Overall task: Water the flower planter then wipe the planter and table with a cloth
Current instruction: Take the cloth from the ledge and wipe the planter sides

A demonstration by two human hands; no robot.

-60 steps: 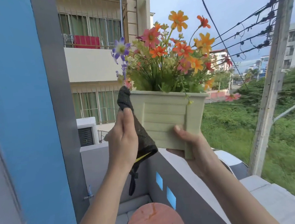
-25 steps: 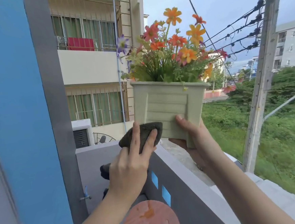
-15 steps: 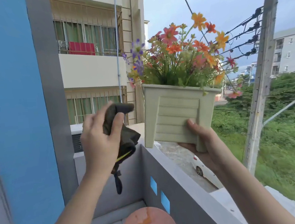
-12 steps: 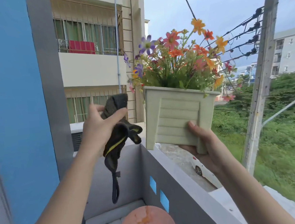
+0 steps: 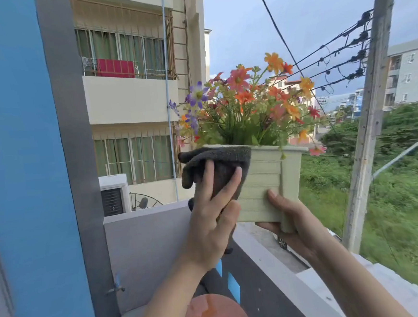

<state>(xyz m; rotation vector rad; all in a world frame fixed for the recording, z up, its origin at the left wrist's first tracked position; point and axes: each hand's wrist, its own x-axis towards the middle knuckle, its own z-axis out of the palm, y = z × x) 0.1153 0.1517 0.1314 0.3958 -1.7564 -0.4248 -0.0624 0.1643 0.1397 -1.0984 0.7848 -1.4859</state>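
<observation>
A round terracotta-coloured table top (image 5: 215, 315) is showing at the bottom edge, nearest the camera, below both forearms. The left hand (image 5: 213, 216) is pressing a dark grey fuzzy cloth (image 5: 218, 164) flat against the left front of the pale green rectangular plastic planter (image 5: 267, 183), with its fingers spread wide and extended upward over the fabric; the cloth is draping over the planter's upper left rim and corner. The right hand (image 5: 289, 223) is cupping the planter from beneath at its lower right corner, thumb lying on the slatted front face and the remaining fingers curled under the base, so the planter is being held up in the air above the grey balcony parapet wall (image 5: 282, 272), roughly upright. A bunch of orange, pink, red and purple flowers with green stems (image 5: 246, 105) is standing out of the planter. A blue wall with a grey edge (image 5: 29, 172) is filling the left side. Beyond, a cream apartment building (image 5: 133, 96), a weathered utility pole carrying cables (image 5: 371, 105) and green vegetation (image 5: 392, 181) are standing in the distance.
</observation>
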